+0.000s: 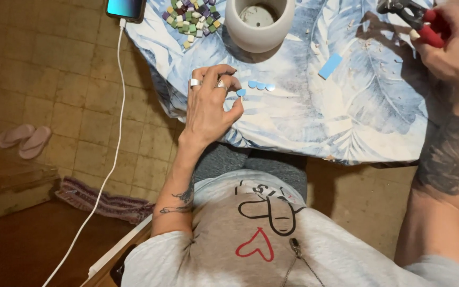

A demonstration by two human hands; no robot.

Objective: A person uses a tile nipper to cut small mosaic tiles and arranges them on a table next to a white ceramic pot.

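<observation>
My left hand (211,103) pinches a small light-blue tile piece (241,92) between thumb and fingers, just above the leaf-patterned tablecloth (346,122). Right beside it, three more small blue rounded pieces (261,85) lie in a short row. My right hand (452,40) is at the upper right, closed on the red handles of a pair of nippers (407,13) with dark jaws pointing left. A light-blue rectangular tile strip (330,66) lies between the two hands.
A white round pot (260,24) stands at the table's far middle, with a heap of several small coloured mosaic tiles (192,18) to its left. A phone (126,8) with a white charging cable (113,159) sits at the table corner. Slippers (25,139) lie on the tiled floor.
</observation>
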